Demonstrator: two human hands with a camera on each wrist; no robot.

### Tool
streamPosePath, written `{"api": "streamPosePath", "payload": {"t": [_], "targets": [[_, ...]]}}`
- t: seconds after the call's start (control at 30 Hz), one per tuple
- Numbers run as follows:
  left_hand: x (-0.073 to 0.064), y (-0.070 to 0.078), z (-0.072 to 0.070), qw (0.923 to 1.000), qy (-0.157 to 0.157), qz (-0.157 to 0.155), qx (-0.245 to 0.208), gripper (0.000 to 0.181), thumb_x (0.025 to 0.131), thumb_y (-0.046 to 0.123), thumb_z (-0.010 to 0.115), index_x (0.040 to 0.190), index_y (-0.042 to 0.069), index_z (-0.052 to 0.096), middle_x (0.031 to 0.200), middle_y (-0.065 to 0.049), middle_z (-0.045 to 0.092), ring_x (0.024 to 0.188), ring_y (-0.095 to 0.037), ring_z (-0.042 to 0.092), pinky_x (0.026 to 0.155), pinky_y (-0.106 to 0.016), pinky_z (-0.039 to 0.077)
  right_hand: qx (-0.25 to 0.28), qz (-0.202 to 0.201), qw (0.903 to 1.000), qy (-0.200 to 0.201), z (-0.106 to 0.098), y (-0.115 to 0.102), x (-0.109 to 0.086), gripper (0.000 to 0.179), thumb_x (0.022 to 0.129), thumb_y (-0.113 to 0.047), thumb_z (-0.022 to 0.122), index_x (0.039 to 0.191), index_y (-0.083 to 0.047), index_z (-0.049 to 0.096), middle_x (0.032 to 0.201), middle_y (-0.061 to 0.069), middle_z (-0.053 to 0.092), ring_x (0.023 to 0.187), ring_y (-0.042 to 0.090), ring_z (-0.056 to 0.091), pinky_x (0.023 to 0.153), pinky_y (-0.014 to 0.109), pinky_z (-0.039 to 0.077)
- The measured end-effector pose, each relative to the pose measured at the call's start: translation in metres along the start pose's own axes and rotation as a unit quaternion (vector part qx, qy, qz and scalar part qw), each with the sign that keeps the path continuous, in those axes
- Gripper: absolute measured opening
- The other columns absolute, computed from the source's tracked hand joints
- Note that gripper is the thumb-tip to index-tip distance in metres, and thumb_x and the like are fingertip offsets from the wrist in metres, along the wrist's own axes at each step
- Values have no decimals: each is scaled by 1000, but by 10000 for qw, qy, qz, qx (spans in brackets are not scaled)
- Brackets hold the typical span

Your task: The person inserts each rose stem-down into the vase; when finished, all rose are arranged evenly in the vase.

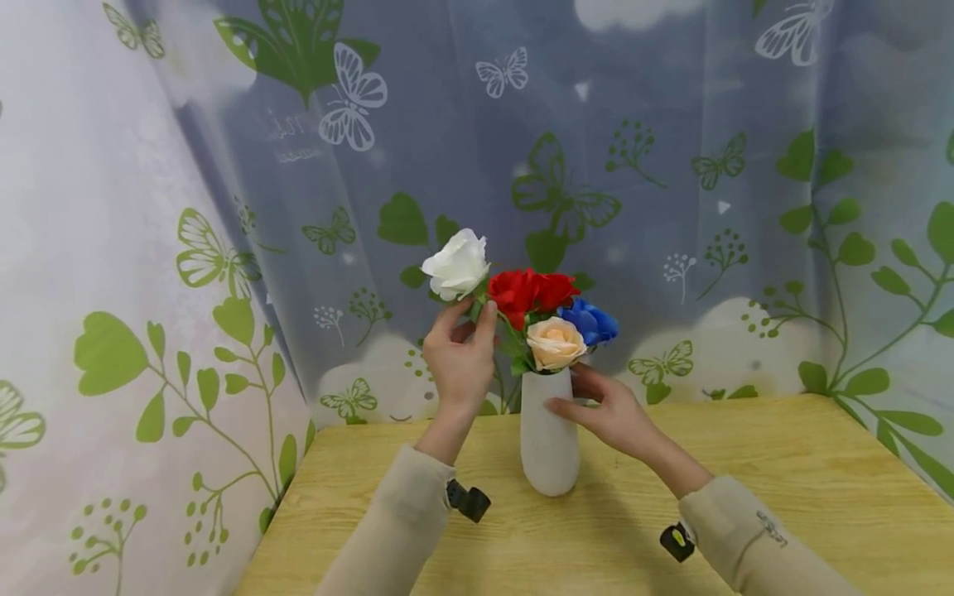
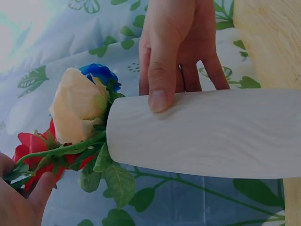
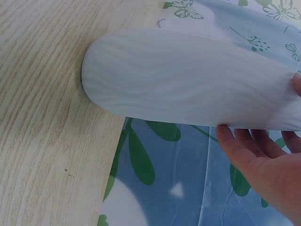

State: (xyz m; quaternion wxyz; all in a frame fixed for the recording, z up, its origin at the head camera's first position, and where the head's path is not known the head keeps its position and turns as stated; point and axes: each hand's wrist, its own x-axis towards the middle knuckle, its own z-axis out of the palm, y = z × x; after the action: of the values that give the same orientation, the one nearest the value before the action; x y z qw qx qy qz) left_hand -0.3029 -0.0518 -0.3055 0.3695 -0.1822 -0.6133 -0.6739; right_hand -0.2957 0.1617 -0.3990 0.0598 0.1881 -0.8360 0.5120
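Observation:
A white vase (image 1: 550,439) with a rippled surface stands upright on the table, holding red roses (image 1: 514,291), a blue rose (image 1: 589,321) and a peach rose (image 1: 556,343). My left hand (image 1: 462,356) pinches the green stem just beneath a white rose (image 1: 458,265), up and left of the vase mouth. In the left wrist view that stem (image 2: 61,150) runs from the fingers into the vase mouth. My right hand (image 1: 614,414) grips the vase's upper right side, its thumb (image 2: 160,98) on the near face and its other fingers partly hidden behind.
The light wooden table (image 1: 745,497) extends under the vase and both forearms. Close behind its back edge hangs a blue and white curtain (image 1: 447,165) printed with butterflies and leaves, which also runs along the left and right sides.

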Motion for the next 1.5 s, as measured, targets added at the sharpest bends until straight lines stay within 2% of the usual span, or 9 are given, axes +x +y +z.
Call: {"api": "streamPosePath", "payload": {"t": [0.2, 0.3, 0.4, 0.6, 0.73, 0.87, 1.03, 1.23, 1.5], "targets": [[0, -2, 1, 9990, -143, 385, 159, 18, 92, 1, 78, 108, -8, 76, 110, -24, 74, 83, -44, 75, 61, -15, 58, 41, -3, 10000, 4, -2, -2, -1, 77, 98, -42, 75, 162, -14, 42, 154, 17, 58, 137, 39, 60, 106, 55, 58], [-3, -4, 3, 9980, -308, 463, 317, 17, 92, 0, 78, 107, -7, 76, 109, -24, 76, 85, -43, 76, 61, -13, 55, 57, -10, 10000, 25, -4, -1, -2, 76, 99, -41, 75, 162, -14, 42, 154, 17, 58, 137, 40, 60, 106, 55, 58], [-7, -6, 4, 9964, -581, 441, 427, 18, 92, 1, 77, 110, -5, 76, 110, -22, 77, 91, -40, 78, 66, -17, 60, 53, -31, 10000, 67, -4, -1, -2, 74, 98, -40, 76, 160, -14, 45, 152, 17, 59, 136, 39, 61, 105, 55, 58], [-13, -5, 6, 9922, -1013, 295, 657, 18, 93, 3, 76, 110, -3, 78, 113, -20, 78, 101, -34, 77, 78, -36, 68, -3, -47, 9999, 138, -4, 0, -3, 66, 98, -39, 77, 155, -14, 53, 148, 15, 62, 133, 38, 63, 104, 54, 59], [-19, -9, 7, 9884, -1225, 247, 859, 15, 91, 1, 77, 105, -4, 79, 108, -21, 78, 99, -36, 77, 79, -37, 68, -5, -39, 9999, 164, -5, -1, -3, 66, 98, -39, 76, 154, -14, 53, 149, 16, 62, 134, 39, 63, 104, 54, 59], [-31, -23, 8, 9814, -1400, 275, 1283, 11, 89, -1, 76, 98, -5, 80, 104, -20, 77, 97, -34, 77, 79, -34, 68, 25, -65, 9998, 169, -5, -2, -3, 65, 98, -39, 76, 154, -13, 53, 149, 16, 62, 134, 39, 62, 105, 55, 59], [-42, -37, 10, 9821, -1352, 114, 1309, 11, 88, -3, 75, 96, -5, 82, 105, -21, 76, 96, -34, 76, 79, -35, 67, 5, -56, 9999, 134, -3, -2, -3, 63, 98, -39, 76, 151, -13, 56, 148, 15, 63, 134, 39, 62, 105, 54, 58], [-46, -40, 11, 9881, -1219, -190, 922, 12, 89, 3, 79, 99, -2, 83, 108, -19, 73, 96, -33, 74, 78, -32, 67, 10, -49, 9999, 142, -3, -2, -5, 62, 99, -38, 76, 151, -12, 56, 148, 15, 63, 134, 40, 62, 105, 55, 58], [-52, -44, 8, 9923, -1020, -335, 623, 16, 90, 10, 84, 102, 0, 83, 109, -17, 73, 98, -26, 71, 76, -24, 63, -6, -145, 9998, 126, -3, -2, -3, 59, 98, -39, 76, 149, -14, 58, 145, 12, 65, 133, 37, 63, 105, 54, 58]]}}
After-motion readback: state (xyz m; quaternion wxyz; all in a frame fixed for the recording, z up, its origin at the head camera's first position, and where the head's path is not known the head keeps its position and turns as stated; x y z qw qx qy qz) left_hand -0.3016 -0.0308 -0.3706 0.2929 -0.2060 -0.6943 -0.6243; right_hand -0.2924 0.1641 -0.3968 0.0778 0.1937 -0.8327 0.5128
